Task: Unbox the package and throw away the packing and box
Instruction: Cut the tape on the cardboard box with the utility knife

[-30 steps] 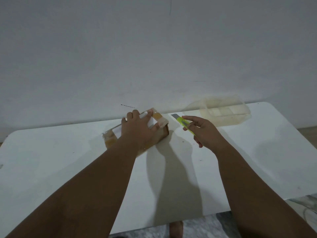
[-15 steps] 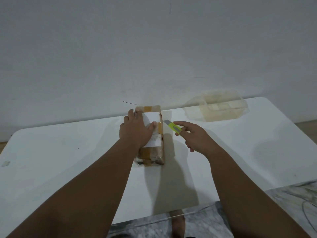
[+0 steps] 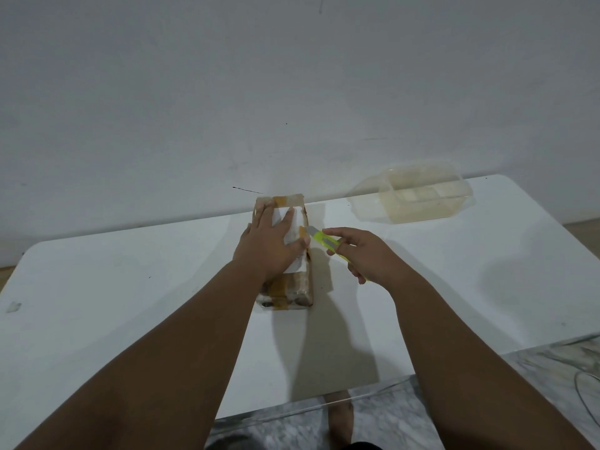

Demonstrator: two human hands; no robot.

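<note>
A small brown cardboard package (image 3: 293, 289), wrapped in clear and tan tape with a white label on top, lies lengthwise on the white table (image 3: 130, 287) near its back edge. My left hand (image 3: 271, 245) presses flat on the package's top, fingers spread over the label. My right hand (image 3: 363, 254) grips a yellow-green utility knife (image 3: 324, 239). Its blade tip touches the package's upper right edge, close to my left thumb.
A clear plastic container (image 3: 422, 196) with its lid beside it sits at the table's back right. A white wall rises just behind the table. A marbled floor, a bare foot (image 3: 339, 414) and a thin cable (image 3: 581, 381) show below the front edge.
The package has been turned from a slanted position to lie lengthwise away from me. My right hand has brought the knife leftward until the blade meets the package's right edge.
</note>
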